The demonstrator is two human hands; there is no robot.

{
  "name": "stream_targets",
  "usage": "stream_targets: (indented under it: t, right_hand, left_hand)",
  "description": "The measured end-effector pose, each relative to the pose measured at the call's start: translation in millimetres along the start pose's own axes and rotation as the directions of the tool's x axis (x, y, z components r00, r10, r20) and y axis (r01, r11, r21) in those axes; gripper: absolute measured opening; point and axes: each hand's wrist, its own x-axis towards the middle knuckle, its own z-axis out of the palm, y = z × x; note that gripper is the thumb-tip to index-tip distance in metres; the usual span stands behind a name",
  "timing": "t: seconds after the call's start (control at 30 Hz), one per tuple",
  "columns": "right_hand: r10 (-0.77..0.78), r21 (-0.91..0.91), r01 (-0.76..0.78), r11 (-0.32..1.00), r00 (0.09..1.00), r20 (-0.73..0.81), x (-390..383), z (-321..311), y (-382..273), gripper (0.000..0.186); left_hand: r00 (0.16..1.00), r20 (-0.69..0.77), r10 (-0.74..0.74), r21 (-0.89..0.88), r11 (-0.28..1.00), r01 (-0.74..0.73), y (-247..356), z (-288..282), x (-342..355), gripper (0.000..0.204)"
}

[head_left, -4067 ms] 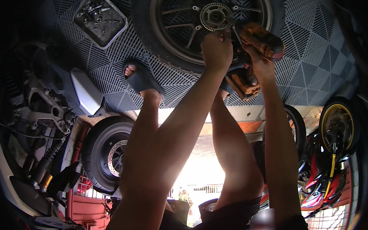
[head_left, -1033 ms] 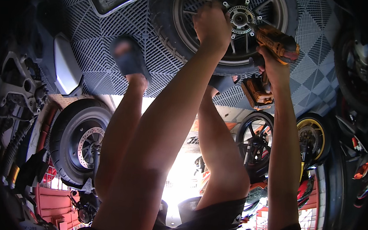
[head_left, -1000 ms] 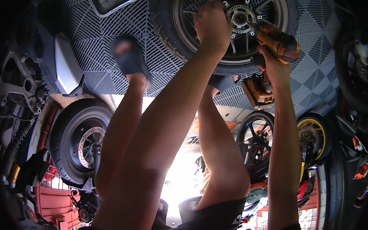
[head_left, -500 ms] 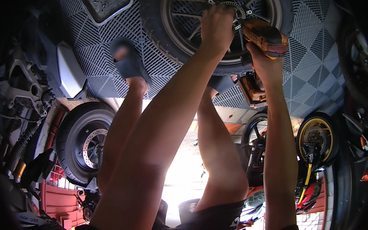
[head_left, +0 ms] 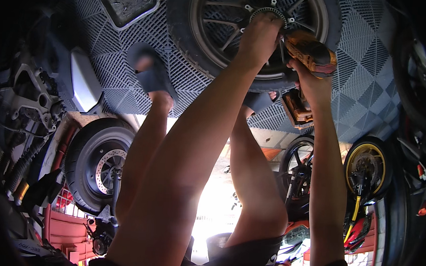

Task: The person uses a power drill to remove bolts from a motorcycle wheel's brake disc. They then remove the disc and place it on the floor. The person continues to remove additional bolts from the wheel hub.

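Observation:
A spoked motorcycle wheel (head_left: 203, 36) with a black tyre lies flat on the floor in front of me. At its hub is a toothed metal ring (head_left: 273, 11) with small bolt tabs. My left hand (head_left: 262, 37) is over the near side of this ring, fingers closed; whatever they pinch is hidden. My right hand (head_left: 314, 85) grips the handle of an orange and black power driver (head_left: 309, 52). The driver's nose points toward the hub, close beside my left fingers; its tip is hidden. Its orange battery base (head_left: 297, 108) shows below the tyre's edge.
A metal tray (head_left: 138, 19) with small parts sits on the grey tile floor (head_left: 114, 46) at far left. Motorcycle parts (head_left: 36, 95) line the left side. Another wheel (head_left: 100, 163) stands at lower left, and a gold-rimmed wheel (head_left: 348, 164) at lower right.
The view has shifted slightly, so the wheel sits a little lower and farther right. Both hands and the driver stay at the hub; more of the toothed ring shows past my left hand.

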Motion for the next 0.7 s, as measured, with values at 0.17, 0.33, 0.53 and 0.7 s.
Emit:
stream_targets:
  t: [0.17, 0.33, 0.53, 0.7]
  right_hand:
    - [0.195, 0.139, -0.198, 0.97, 0.98, 0.035, -5.5, -1.9, -19.5, 0.017]
    - [0.165, 0.136, -0.156, 0.978, 0.985, -0.059, -15.2, -11.3, -25.9, 0.017]
    - [0.242, 0.278, -0.22, 0.935, 0.969, -0.047, -25.8, -32.9, -37.8, 0.021]
    - [0.12, 0.275, -0.109, 0.955, 0.993, -0.022, -24.2, -35.0, -22.7, 0.022]
  left_hand:
    - [0.998, -0.021, 0.056, 0.116, 0.992, -0.053, 6.8, 6.6, 6.7, 0.018]
    - [0.995, 0.052, 0.085, 0.277, 0.956, -0.096, 3.8, 8.0, 15.9, 0.018]
    - [0.961, -0.217, -0.169, -0.121, 0.982, 0.146, -11.6, -39.5, 13.3, 0.016]
    - [0.707, -0.437, -0.557, -0.067, 0.804, 0.591, -113.5, -181.4, -2.9, 0.021]
